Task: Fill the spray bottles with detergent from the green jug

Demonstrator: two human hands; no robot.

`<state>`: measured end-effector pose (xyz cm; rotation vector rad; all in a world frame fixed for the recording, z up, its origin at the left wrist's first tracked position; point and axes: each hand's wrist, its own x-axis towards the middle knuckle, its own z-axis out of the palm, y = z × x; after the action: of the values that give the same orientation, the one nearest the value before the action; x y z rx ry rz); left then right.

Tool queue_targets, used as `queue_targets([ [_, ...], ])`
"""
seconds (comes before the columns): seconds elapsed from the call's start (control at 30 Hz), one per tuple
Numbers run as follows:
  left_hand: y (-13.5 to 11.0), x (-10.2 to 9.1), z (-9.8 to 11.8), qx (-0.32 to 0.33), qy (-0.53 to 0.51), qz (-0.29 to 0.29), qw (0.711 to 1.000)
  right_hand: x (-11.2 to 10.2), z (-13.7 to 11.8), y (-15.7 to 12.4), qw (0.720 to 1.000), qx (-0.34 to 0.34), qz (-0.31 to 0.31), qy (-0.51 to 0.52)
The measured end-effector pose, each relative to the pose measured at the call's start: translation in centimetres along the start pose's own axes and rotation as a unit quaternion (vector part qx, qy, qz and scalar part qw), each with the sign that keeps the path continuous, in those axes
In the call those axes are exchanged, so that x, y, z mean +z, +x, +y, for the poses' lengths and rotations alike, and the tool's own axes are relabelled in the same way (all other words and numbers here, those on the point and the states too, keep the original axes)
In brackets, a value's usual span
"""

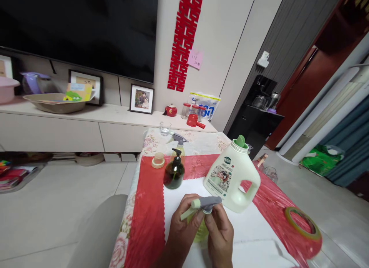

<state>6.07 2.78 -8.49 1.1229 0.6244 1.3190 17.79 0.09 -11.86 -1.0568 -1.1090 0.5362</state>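
Both hands are closed around a small spray bottle standing between them at the table's near side. Its yellowish body point(202, 234) shows below my fingers, and its grey trigger head point(208, 201) with a pale green nozzle points left. My left hand point(183, 221) wraps the left side, thumb near the neck. On the other side, my right hand point(221, 230) grips the neck just under the head. Beyond them stand a dark green pump bottle point(173, 174), a pale green detergent jug point(230, 176) with a green spout, and another spray bottle point(180, 147), partly hidden.
A white cloth point(253, 248) lies over the red table covering point(150, 210). A cream cap point(158, 160) sits left of the pump bottle. At the right are a tape roll point(302, 222) and glassware point(271, 174). A glass cup point(165, 128) stands at the back.
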Motion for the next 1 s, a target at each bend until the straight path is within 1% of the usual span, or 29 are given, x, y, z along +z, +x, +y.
queue_targets([
  [0.1,0.2,-0.1,-0.1,0.007,0.004,0.000,1.000,0.0,0.3,-0.2,1.000,-0.006,0.015,-0.019],
  [0.23,0.4,-0.2,-0.4,-0.001,-0.001,0.019,1.000,0.1,0.8,-1.3,0.998,-0.005,0.035,-0.044],
  [0.4,0.5,-0.2,-1.1,0.003,-0.007,0.017,1.000,-0.6,2.7,-3.0,0.992,0.003,0.042,-0.115],
  [0.47,0.4,0.0,-1.2,-0.008,-0.008,0.028,1.000,-1.0,3.6,-3.5,0.988,0.007,0.038,-0.149],
  [0.6,0.3,0.3,-1.1,-0.060,-0.035,0.041,0.997,-1.6,4.5,-4.0,0.981,0.005,0.019,-0.191],
  [0.73,0.4,0.3,-1.0,-0.099,-0.033,0.064,0.993,-1.1,3.9,-4.0,0.978,-0.009,-0.004,-0.211],
  [0.87,0.6,0.4,-0.8,-0.119,-0.018,0.096,0.988,-0.4,2.8,-3.7,0.984,0.005,0.019,-0.178],
  [0.93,0.6,0.4,-0.6,-0.132,-0.036,0.087,0.987,-0.2,2.4,-3.6,0.983,0.014,0.032,-0.183],
  [1.0,0.4,0.4,-0.5,-0.138,-0.058,0.065,0.987,-0.2,2.1,-3.7,0.980,0.019,0.038,-0.192],
])
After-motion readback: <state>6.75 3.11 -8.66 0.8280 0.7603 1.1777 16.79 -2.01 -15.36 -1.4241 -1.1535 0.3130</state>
